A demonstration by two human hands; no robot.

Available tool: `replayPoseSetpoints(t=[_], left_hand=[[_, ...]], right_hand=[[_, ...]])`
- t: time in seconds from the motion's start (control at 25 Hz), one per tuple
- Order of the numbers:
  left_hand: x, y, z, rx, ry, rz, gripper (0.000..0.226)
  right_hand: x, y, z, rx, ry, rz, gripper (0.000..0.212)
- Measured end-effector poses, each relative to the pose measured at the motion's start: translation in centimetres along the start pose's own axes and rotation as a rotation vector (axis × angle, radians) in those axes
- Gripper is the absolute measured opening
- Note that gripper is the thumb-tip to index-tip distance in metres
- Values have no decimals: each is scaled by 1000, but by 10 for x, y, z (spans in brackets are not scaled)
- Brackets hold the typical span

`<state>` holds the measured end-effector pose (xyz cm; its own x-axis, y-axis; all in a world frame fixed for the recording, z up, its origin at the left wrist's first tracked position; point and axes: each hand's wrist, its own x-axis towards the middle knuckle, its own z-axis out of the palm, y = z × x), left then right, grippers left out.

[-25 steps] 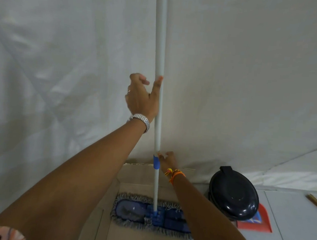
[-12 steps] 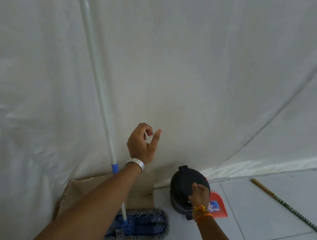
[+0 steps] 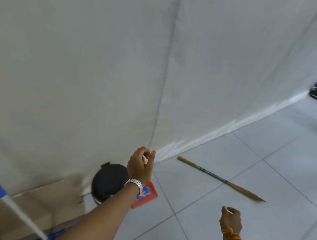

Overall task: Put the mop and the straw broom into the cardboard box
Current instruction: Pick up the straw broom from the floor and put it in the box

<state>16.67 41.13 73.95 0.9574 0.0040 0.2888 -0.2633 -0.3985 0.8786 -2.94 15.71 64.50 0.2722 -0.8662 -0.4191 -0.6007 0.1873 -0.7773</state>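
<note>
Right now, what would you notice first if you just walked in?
Probably the two empty hands, the left hand raised by the white sheet and the right hand lower down. Next, the broom stick lying on the tiled floor, and the black bin by the cardboard box.

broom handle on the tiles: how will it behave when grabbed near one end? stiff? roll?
The broom handle looks like a thin straight stick, so probably stiff and light. Lying flat on smooth floor tiles, it may roll or skid if nudged. It is long, so a grip near one end would likely let the other end dip. Its straw head is out of view.
</note>
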Motion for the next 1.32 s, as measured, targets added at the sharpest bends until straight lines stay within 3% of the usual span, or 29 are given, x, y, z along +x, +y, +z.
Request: replayPoseSetpoints(t=[0.12,0.24,0.36,0.68,0.88,1.04,1.2,1.32], left_hand=[[-30,19,97,179,-336,-76,31],[-44,26,164,498,-687,3,36],[-44,30,229,663,-864,17,49],[13,30,414,585,-879,-229,55],[61,32,489,473,-796,-511,52],[98,22,541,426,-733,-627,46],[137,-27,619,367,-554,-757,46],[151,-104,682,337,-417,-875,48]], right_hand=[[57,-3,-73,-26,57,-11,29],[103,-8,-111,-48,63,-1,27],[153,-20,-125,-96,6,-43,26],[350,-85,-103,-326,-165,-180,34],[461,-123,-94,-421,-207,-140,35],[534,-134,-70,-507,-282,-128,38],[617,-139,-8,-668,-429,-203,43],[674,-117,56,-768,-519,-286,53]])
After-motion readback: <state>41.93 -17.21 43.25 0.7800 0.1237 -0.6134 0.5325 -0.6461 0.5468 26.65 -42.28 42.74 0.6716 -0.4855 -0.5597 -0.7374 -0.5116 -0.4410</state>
